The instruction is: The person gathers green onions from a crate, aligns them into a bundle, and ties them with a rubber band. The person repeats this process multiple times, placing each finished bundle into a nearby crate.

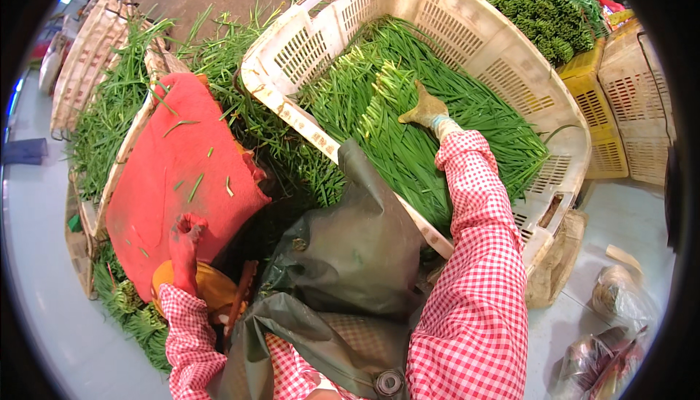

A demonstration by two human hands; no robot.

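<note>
My right hand (425, 109), in a yellowish work glove, rests on long green chives (481, 104) inside a large white plastic crate (306, 115). Its thumb and a finger are spread against the leaves near a cluster of pale stem ends (391, 80); whether it grips any stems is unclear. In a red glove, my left hand (187, 236) has its fingers curled, with nothing visible in them. It is over the lower part of a red cloth (180, 132), which has a few loose leaf scraps on it. A dark green plastic apron (350, 247) covers my lap.
Loose greens (273, 137) heap between the cloth and crate; more greens (104, 126) fill a container at left. Stacked green bundles (525, 11), a yellow crate (593, 121) and another white crate (634, 99) stand at right. Plastic-wrapped items (618, 296) lie on the floor.
</note>
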